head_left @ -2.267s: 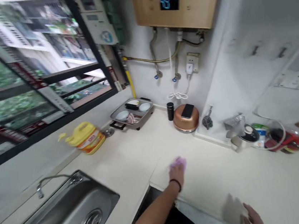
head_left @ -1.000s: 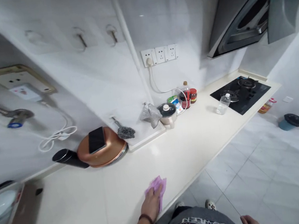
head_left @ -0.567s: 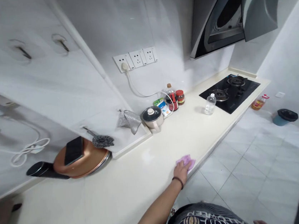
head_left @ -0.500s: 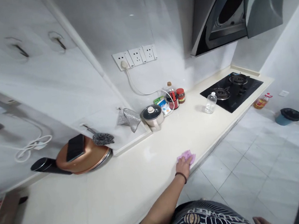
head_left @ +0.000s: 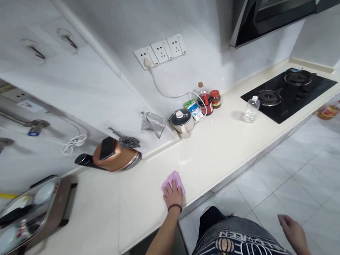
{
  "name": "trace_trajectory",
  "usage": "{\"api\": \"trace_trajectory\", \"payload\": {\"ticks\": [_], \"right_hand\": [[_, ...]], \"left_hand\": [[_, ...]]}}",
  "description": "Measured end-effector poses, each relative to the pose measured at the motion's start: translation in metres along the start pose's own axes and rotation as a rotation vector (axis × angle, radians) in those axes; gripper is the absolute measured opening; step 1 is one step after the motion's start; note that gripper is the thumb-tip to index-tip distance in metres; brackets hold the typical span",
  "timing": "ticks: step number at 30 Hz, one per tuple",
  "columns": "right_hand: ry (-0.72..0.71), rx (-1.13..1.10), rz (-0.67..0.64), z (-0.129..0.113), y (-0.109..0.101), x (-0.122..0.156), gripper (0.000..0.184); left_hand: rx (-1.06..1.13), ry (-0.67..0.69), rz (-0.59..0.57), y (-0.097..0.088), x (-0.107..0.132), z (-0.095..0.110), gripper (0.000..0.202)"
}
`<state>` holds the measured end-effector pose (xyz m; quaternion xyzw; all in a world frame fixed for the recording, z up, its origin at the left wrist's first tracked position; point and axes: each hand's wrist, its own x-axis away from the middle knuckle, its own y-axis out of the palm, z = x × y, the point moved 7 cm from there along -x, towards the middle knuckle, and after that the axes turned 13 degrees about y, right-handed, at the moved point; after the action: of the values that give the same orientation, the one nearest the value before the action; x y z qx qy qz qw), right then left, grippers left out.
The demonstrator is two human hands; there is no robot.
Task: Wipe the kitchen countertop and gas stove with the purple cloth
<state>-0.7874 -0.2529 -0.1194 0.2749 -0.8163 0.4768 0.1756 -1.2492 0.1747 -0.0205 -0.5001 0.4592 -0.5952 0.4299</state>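
My left hand [head_left: 173, 193] presses a pink cleaning cloth [head_left: 176, 178] onto the cream countertop [head_left: 142, 206], close to its front edge. Its fingers lie over the cloth and hold it against the surface. A dark bracelet is round that wrist. Away from the counter, my right hand [head_left: 292, 231] hangs above the tiled floor, fingers curled together and nothing visible in them.
Along the wall stand a small pot [head_left: 182, 122], a seasoning bag [head_left: 195, 110], a red-lidded jar [head_left: 215, 99] and a clear bottle [head_left: 252, 110] beside the gas stove [head_left: 289, 93]. Leftward are a copper-coloured pan [head_left: 115, 158] and an electric griddle [head_left: 52, 210]. An oil bottle [head_left: 330, 111] stands on the floor.
My left hand has slid the pink cloth leftward along the counter. The view has turned left, bringing in more of the griddle. More of my right hand now shows.
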Motion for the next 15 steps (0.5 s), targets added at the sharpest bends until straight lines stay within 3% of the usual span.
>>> {"api": "trace_trajectory", "payload": {"ticks": [3, 5, 8, 10, 12, 15], "right_hand": [[-0.245, -0.03, -0.031, -0.091, 0.007, 0.002, 0.075], [-0.452, 0.01, -0.014, -0.161, 0.017, 0.008, 0.075], [-0.596, 0.187, 0.032, -0.242, 0.036, 0.007, 0.071], [-0.607, 0.327, 0.049, -0.273, 0.046, -0.003, 0.075], [-0.584, 0.435, 0.066, -0.288, 0.047, -0.017, 0.077], [-0.541, 0.529, 0.103, -0.297, 0.038, -0.036, 0.077]], "left_hand": [[0.006, 0.033, -0.026, 0.01, 0.002, 0.035, 0.067], [0.007, 0.149, -0.063, 0.015, -0.002, 0.084, 0.069], [0.044, 0.408, -0.148, 0.026, -0.007, 0.175, 0.073], [0.09, 0.584, -0.191, 0.034, -0.008, 0.231, 0.076], [0.121, 0.709, -0.212, 0.038, -0.009, 0.269, 0.077], [0.128, 0.766, -0.213, 0.036, -0.02, 0.283, 0.075]]}}
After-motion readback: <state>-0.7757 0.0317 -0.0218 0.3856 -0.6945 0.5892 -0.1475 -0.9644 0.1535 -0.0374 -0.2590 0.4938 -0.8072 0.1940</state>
